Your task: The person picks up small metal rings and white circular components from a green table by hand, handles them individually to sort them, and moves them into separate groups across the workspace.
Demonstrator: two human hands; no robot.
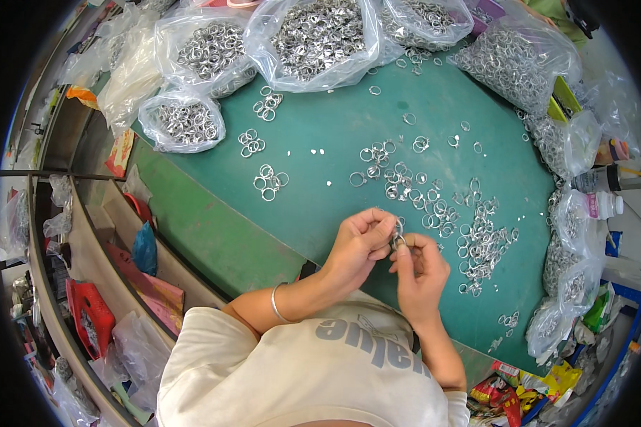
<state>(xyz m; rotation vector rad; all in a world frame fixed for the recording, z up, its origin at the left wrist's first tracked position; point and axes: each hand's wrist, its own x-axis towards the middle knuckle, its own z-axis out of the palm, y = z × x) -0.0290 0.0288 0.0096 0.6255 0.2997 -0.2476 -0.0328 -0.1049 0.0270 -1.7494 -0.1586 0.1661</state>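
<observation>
Close to my body, above the near edge of the green table (320, 135), my two hands meet. Thumb and fingers of my left hand (363, 238) pinch silver rings (399, 229), and my right hand (420, 274) grips them from the other side. How many rings are between my fingers cannot be made out. Just beyond and to the right of my hands lies a loose spread of silver rings (481, 242). Three small clusters of rings lie to the far left, one of them a ring cluster (269, 183) nearest me.
Clear plastic bags full of rings line the far side, among them a large bag (320, 39) and a smaller bag (185, 122). More ring bags (570, 277) run down the right edge. A white-capped bottle (605, 206) stands there. Left are shelves with a red basket (89, 320).
</observation>
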